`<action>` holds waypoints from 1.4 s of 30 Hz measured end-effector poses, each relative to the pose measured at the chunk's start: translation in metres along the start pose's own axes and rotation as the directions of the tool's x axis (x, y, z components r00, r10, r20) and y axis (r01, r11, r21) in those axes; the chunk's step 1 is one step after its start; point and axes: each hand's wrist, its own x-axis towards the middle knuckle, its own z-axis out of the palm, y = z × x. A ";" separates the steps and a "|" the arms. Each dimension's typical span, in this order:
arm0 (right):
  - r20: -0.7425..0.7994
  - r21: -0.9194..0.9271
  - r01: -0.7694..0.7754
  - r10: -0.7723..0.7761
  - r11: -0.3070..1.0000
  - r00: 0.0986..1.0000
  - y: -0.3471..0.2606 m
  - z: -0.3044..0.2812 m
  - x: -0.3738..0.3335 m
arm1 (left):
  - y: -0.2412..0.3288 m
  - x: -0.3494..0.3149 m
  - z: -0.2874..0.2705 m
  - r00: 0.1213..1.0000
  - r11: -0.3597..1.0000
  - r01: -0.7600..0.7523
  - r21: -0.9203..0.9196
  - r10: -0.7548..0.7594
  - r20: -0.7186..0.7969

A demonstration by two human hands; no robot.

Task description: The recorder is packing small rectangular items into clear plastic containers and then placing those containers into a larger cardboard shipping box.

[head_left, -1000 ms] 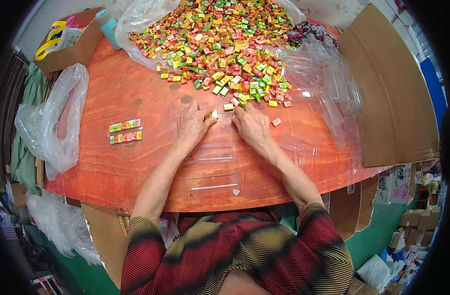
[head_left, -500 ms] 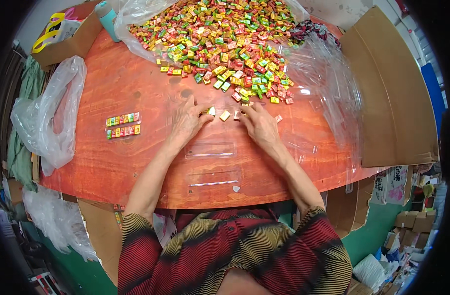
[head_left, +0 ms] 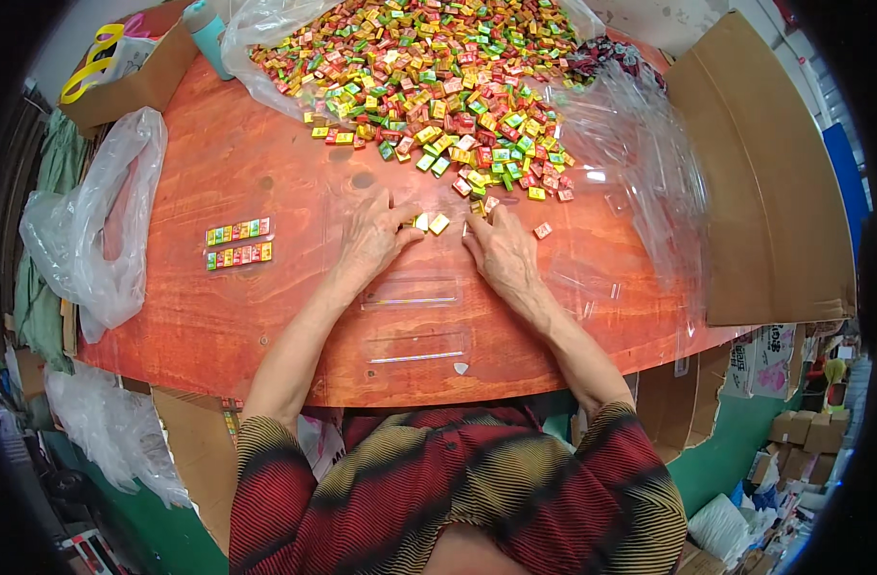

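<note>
My left hand point(head_left: 373, 237) rests on the table, thumb and forefinger closed on the side of a small yellow box point(head_left: 420, 222). A second small yellow box point(head_left: 439, 224) lies just right of it, nearly touching. My right hand point(head_left: 506, 253) faces the left one, fingers bent together at the tips; a pale sliver of a small box shows at them, mostly hidden. Two small boxes point(head_left: 477, 207) lie just beyond those fingertips. A lone red-and-white small box point(head_left: 542, 230) sits right of my right hand. Two clear plastic trays point(head_left: 410, 290) lie on the table nearer me.
A large heap of small coloured boxes point(head_left: 438, 86) spreads from a clear bag at the back. Two filled rows of boxes point(head_left: 239, 256) lie at left. Clear plastic trays point(head_left: 640, 172) and a cardboard carton point(head_left: 760, 182) stand right. A crumpled plastic bag point(head_left: 122, 211) hangs at the left edge.
The left hand has shifted slightly right, its box now beside the middle one. The pale box at the right fingertips has become mostly hidden, while two boxes beyond that hand show more.
</note>
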 end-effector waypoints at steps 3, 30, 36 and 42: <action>0.006 0.032 -0.053 0.053 0.998 0.999 -0.010 0.005 0.000 | 0.001 0.003 0.002 0.998 0.998 -0.062 0.009 0.062 0.000; -0.046 0.190 0.173 -0.167 0.967 0.985 0.007 0.014 0.020 | 0.011 -0.001 0.007 0.996 0.985 -0.017 0.170 0.031 -0.080; 0.046 0.106 0.093 -0.098 0.990 0.994 0.014 -0.003 0.017 | 0.016 -0.003 0.006 0.995 0.981 -0.018 0.191 0.038 -0.097; -0.027 0.089 -0.052 0.055 0.995 0.998 0.022 -0.008 0.033 | 0.014 -0.005 0.005 0.998 0.983 -0.015 0.183 0.027 -0.064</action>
